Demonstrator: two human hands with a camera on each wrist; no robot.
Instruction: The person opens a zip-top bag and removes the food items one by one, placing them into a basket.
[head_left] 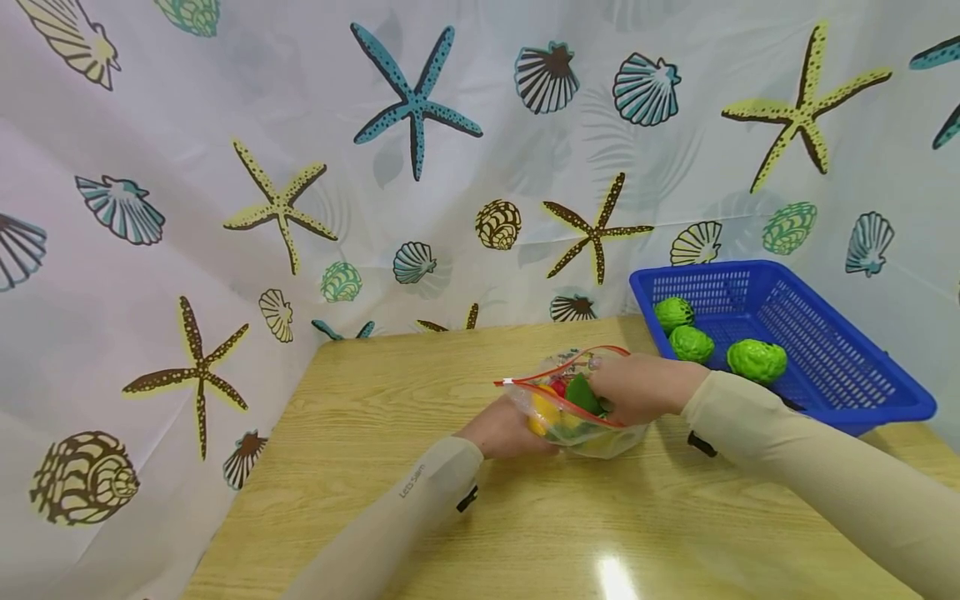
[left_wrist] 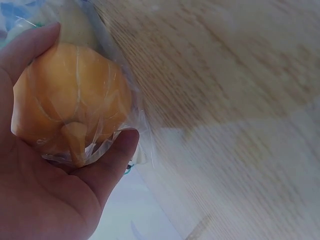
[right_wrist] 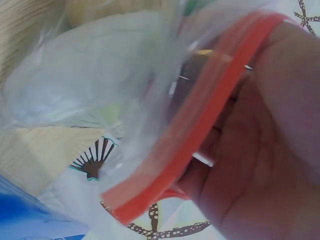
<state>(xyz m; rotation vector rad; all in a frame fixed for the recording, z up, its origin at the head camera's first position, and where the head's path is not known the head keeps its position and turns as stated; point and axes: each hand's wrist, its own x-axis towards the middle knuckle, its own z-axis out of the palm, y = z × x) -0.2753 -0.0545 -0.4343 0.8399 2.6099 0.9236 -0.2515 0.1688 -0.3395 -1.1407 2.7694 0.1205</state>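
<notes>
A clear zip bag (head_left: pixel 611 442) with a red seal (right_wrist: pixel 185 150) stands on the table with its mouth open. Through its plastic, my left hand (head_left: pixel 513 429) grips an orange toy pumpkin (left_wrist: pixel 75 90), thumb and fingers on either side, stem toward the palm. My right hand (head_left: pixel 637 387) reaches into the bag's mouth and holds a dark green vegetable (head_left: pixel 582 394); its fingers are partly hidden behind the red seal in the right wrist view. A red piece (head_left: pixel 558 387) lies beside the green one, and a pale, whitish item (right_wrist: pixel 100 65) shows through the bag.
A blue plastic basket (head_left: pixel 847 333) stands at the back right, close by my right forearm. Inside are three green bumpy toy vegetables (head_left: pixel 756 360). A white curtain (head_left: pixel 450 225) printed with starfish and shells hangs behind the wooden table (head_left: pixel 390 383).
</notes>
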